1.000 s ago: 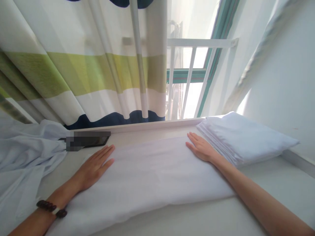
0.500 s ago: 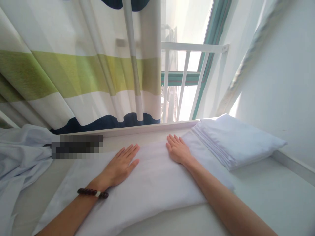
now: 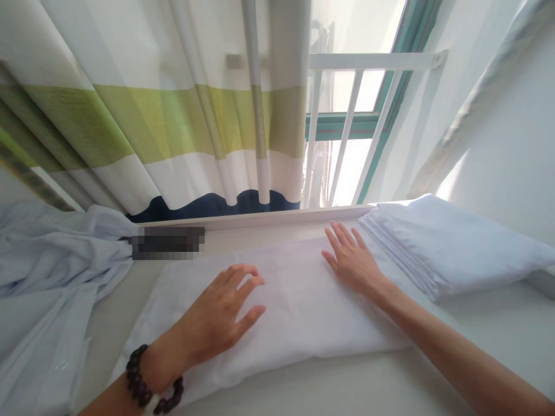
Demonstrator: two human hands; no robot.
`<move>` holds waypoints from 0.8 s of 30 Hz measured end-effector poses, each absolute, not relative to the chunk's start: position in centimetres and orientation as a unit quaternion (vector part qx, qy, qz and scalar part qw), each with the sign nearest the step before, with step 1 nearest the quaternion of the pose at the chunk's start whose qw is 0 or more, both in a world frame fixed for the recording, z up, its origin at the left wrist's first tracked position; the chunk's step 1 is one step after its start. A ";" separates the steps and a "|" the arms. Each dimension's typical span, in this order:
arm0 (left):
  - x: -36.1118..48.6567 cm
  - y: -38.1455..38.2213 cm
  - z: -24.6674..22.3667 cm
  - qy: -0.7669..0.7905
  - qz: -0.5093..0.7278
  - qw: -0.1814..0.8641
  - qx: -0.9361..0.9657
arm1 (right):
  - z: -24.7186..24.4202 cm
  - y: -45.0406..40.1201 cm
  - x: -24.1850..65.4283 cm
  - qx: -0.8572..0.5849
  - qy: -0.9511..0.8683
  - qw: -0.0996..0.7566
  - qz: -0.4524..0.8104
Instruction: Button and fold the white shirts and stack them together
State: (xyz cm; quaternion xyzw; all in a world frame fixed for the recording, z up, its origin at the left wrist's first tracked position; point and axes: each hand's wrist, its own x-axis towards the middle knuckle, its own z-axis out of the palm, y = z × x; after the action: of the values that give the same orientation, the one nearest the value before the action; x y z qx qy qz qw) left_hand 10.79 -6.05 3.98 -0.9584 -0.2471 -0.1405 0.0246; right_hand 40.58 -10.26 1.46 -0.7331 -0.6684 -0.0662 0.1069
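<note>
A white folded cloth (image 3: 295, 306) lies flat across the middle of the white surface. Over its left part is my left hand (image 3: 225, 309), fingers apart and slightly bent, holding nothing; a dark bead bracelet (image 3: 137, 378) circles that wrist. My right hand (image 3: 351, 257) is at the cloth's right part near its far edge, with fingers spread and nothing in them. Whether either hand touches the cloth is hard to tell. Just right of my right hand sits a neat stack of folded white cloth (image 3: 459, 245), its layers showing on the left side.
Crumpled white fabric (image 3: 47, 260) lies at the left, beside a blurred-out dark object (image 3: 168, 243). A low ledge (image 3: 260, 218) runs along the far edge. Behind it hang a striped curtain (image 3: 173, 121) and a white railing (image 3: 373, 61) before the window. A wall stands at the right.
My left hand has gone from lying flat to raised and bent, nearer to me. The right hand's fingers have spread. The whole view has shifted, so things sit further right.
</note>
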 end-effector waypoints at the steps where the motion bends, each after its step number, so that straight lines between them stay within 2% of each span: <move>1: 11.0 -7.9 4.5 -0.203 -0.129 0.000 -0.971 | 1.8 -12.1 39.3 -0.676 -0.722 0.130 -0.065; 4: 11.1 -11.1 4.6 -0.102 -0.095 -0.034 -0.990 | 1.9 -16.9 36.3 -0.510 -0.847 0.150 0.010; 6: 10.9 -10.9 3.9 -0.082 -0.098 -0.022 -0.992 | 1.3 -18.5 35.5 -0.457 -0.876 0.149 0.036; 11: 9.7 -7.7 3.3 -0.093 -0.136 0.065 -0.984 | -0.1 -17.4 36.7 -0.484 -0.846 0.221 -0.009; 15: 10.8 -8.8 3.3 -0.158 -0.172 0.130 -0.964 | 0.7 -16.6 37.7 -0.480 -0.837 0.263 0.007; 19: 14.0 -10.8 2.3 -0.173 -0.246 0.198 -0.933 | 2.8 -16.5 37.8 -0.511 -0.830 0.216 0.050; 24: 15.6 -10.6 1.7 -0.177 -0.227 0.185 -0.940 | 2.4 -16.6 36.4 -0.527 -0.827 0.182 -0.069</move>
State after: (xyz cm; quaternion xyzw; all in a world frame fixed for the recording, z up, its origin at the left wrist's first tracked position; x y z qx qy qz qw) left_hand 15.56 -10.63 1.69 -0.9398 -0.1767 -0.2268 0.1849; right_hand 36.38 -16.63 2.37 -0.5273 -0.8271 -0.0685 0.1821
